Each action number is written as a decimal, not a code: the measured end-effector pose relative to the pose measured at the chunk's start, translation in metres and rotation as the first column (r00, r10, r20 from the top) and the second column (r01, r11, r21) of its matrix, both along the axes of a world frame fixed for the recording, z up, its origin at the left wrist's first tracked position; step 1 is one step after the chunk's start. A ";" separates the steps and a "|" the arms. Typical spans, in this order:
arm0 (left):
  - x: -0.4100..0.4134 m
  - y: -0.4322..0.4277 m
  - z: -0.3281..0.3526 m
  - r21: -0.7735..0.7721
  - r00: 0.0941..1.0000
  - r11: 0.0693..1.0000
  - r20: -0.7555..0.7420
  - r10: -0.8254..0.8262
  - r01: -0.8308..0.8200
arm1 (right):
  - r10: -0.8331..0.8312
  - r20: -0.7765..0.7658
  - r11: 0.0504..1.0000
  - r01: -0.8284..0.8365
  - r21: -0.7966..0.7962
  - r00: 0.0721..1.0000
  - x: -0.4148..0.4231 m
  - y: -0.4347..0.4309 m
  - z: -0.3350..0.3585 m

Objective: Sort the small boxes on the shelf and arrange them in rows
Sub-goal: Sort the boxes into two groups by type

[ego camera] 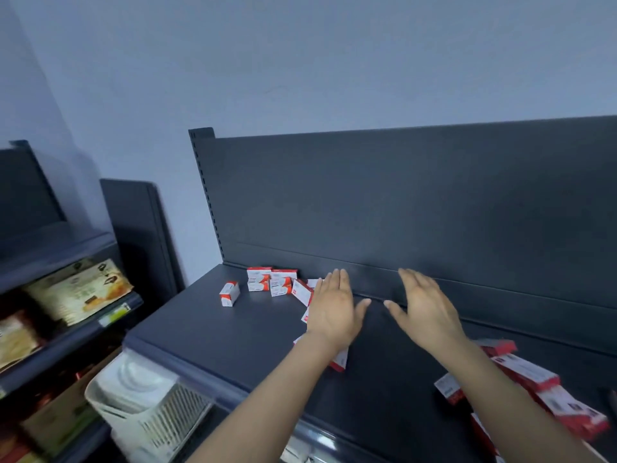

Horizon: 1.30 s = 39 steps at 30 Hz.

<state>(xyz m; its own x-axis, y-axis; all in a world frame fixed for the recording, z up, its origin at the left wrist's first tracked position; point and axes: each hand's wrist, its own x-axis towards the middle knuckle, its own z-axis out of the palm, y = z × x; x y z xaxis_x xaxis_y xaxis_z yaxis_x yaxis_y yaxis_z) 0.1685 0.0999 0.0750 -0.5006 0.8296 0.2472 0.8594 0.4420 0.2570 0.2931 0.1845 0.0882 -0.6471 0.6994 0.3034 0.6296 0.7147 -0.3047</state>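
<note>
Your left grip point(334, 312) is wide: fingers straight and together, palm down, holding nothing. It hangs over a few of the small boxes near the back of the shelf point(233, 335), and you cannot tell from here whether the palm touches them. Your right grip point(425, 310) is just as wide and flat, thumb stretched toward the other thumb, over bare shelf.

A tilted box point(302, 290) shows just left of your left fingers, and another box point(340, 360) peeks out under that wrist. Against the back panel point(400, 202) two upright boxes point(258, 279) stand side by side, touching. A lone box point(229, 293) stands apart to their left. A loose heap of boxes point(531, 374) lies by your right forearm.

These look like thin printed card cartons, red and white, so expect them to be light, stiff along the edges and easy to dent on the broad faces. Pinch each one across its narrow sides, thumb against fingers. Their smooth skins should slide readily on the shelf, so a flat palm could push several square against the panel. Upright ones will likely tip at a nudge.

The shelf and panel are dark grey, matte and hard, probably painted metal, with a slotted upright point(200, 182) at the corner. A white slatted plastic basket point(140, 406) sits lower left, beside blurred food packets point(80, 289).
</note>
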 end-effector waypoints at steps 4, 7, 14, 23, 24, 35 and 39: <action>-0.059 -0.018 -0.007 -0.015 0.999 1.000 0.025 0.020 -0.020 | 0.043 0.025 0.999 -0.043 -0.019 0.999 -0.063 -0.015 -0.006; -0.117 -0.033 -0.014 -0.031 0.997 0.998 0.052 0.052 -0.051 | 0.069 0.046 0.996 -0.067 -0.054 0.997 -0.123 -0.026 -0.014; -0.242 -0.060 -0.031 -0.089 0.983 0.984 0.086 0.164 -0.156 | 0.117 0.147 0.989 -0.103 -0.104 0.982 -0.243 -0.044 -0.045; -0.302 -0.053 -0.060 -0.246 0.956 0.947 0.156 0.249 -0.206 | 0.155 0.301 0.977 -0.101 -0.188 0.941 -0.299 -0.029 -0.075; -0.304 -0.051 -0.061 -0.248 0.954 0.945 0.160 0.255 -0.211 | 0.159 0.307 0.978 -0.106 -0.181 0.938 -0.302 -0.027 -0.077; -0.307 -0.045 -0.066 -0.243 0.950 0.950 0.192 0.246 -0.197 | 0.176 0.349 0.982 -0.141 -0.125 0.920 -0.312 -0.022 -0.091; -0.306 -0.049 -0.065 -0.219 0.951 0.958 0.204 0.231 -0.186 | 0.167 0.321 0.977 -0.114 -0.179 0.932 -0.305 -0.031 -0.092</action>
